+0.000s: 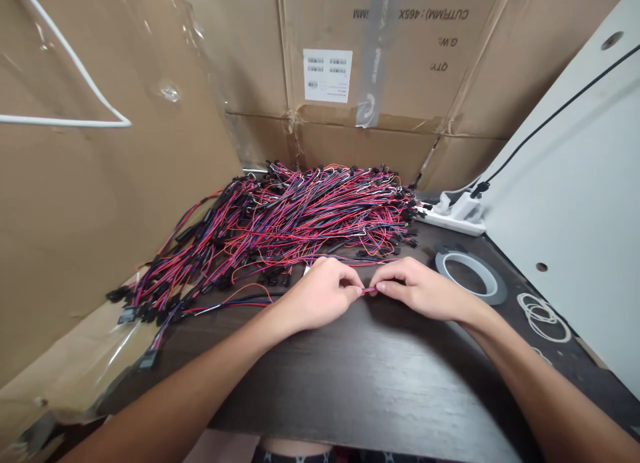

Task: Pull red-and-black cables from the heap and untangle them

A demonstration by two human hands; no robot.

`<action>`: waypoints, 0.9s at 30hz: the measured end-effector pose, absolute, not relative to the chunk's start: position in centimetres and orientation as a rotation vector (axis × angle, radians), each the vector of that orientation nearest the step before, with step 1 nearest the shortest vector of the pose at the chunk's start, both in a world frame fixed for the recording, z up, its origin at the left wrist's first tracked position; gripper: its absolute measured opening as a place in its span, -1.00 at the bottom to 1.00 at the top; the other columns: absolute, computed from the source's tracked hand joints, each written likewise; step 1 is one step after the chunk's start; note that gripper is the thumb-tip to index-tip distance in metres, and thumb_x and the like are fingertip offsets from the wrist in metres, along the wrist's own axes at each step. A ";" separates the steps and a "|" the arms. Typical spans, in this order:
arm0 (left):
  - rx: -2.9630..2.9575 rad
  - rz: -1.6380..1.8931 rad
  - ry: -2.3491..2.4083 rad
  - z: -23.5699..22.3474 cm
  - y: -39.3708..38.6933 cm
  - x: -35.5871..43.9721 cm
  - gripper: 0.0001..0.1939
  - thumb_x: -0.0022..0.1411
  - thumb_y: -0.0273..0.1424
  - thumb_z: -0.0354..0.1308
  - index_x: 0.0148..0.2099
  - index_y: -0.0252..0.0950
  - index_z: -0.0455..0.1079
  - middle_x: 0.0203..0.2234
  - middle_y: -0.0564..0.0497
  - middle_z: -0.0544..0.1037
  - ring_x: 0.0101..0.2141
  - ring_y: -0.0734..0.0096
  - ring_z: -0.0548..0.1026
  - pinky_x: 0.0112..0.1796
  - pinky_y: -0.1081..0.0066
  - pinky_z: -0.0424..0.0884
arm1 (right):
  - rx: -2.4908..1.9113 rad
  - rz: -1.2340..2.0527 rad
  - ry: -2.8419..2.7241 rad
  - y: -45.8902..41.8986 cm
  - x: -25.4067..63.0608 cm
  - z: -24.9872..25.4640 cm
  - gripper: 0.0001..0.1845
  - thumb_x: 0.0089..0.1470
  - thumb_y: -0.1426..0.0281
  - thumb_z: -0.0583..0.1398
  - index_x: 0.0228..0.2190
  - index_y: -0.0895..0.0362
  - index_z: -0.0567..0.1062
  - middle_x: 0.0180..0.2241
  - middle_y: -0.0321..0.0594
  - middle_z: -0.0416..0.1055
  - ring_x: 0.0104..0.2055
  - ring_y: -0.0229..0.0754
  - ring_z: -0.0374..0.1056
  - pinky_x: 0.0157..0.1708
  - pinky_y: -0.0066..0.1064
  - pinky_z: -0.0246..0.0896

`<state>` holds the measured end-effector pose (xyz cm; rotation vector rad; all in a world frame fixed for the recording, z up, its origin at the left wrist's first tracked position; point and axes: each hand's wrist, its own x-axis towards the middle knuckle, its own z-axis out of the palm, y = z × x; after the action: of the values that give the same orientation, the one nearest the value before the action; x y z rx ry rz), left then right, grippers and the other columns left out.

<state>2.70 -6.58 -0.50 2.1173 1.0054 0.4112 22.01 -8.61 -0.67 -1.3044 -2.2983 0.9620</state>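
Between my two hands runs a short stretch of thin red and purple wires [369, 290], pinched from both sides just above the dark table [390, 376]. My left hand [325, 293] grips it with thumb and forefinger. My right hand [413, 286] holds it the same way, a small gap to the right. Behind them lies a big heap of wire harnesses [320, 213] in red, blue and black with black connectors. Some strands of wire [225, 305] stretch left from beneath my left hand to a grey connector [147, 359] at the left edge. My palms hide much of the held wires.
A roll of grey tape [493, 276] lies right of my right hand, with several pale rubber bands [543, 316] beyond it. A white power strip [453, 216] with plugs sits at the back right. Cardboard [410, 103] walls the back and left; a white panel [580, 203] stands right.
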 end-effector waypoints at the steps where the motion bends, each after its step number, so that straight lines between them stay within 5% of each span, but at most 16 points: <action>1: 2.115 0.413 1.010 -0.5 -6.6 2.7 -0.78 0.13 -0.49 0.07 -0.38 -0.35 0.56 -0.52 0.01 0.57 -0.48 0.44 0.43 -0.41 0.47 0.25 | -1.307 0.959 -2.297 -8.6 22.0 -0.6 -0.72 0.12 0.46 0.03 -0.41 0.19 0.54 -0.40 -0.20 0.53 -0.35 -0.20 0.38 -0.29 -0.42 0.19; 12: 2.087 0.450 1.056 -0.3 -6.8 3.0 -0.81 0.12 -0.49 0.08 -0.46 -0.35 0.50 -0.60 0.06 0.48 -0.53 0.48 0.36 -0.45 0.48 0.22 | -1.372 0.817 -2.279 -8.6 21.7 -0.7 -0.75 0.02 0.53 0.06 -0.49 0.20 0.54 -0.48 -0.23 0.52 -0.43 -0.24 0.35 -0.36 -0.45 0.15; 27: 1.872 0.532 1.036 -0.2 -6.7 2.9 -0.89 0.03 -0.50 0.07 -0.51 -0.35 0.38 -0.66 0.12 0.35 -0.57 0.53 0.27 -0.49 0.50 0.14 | -1.229 0.838 -2.237 -8.8 21.7 -0.5 -0.77 0.08 0.50 0.06 -0.34 0.20 0.52 -0.45 -0.25 0.47 -0.41 -0.26 0.29 -0.35 -0.45 0.13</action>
<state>2.95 -6.72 -0.16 1.8716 1.0357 0.5319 21.66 -8.84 -0.45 -1.2288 -2.2374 0.8377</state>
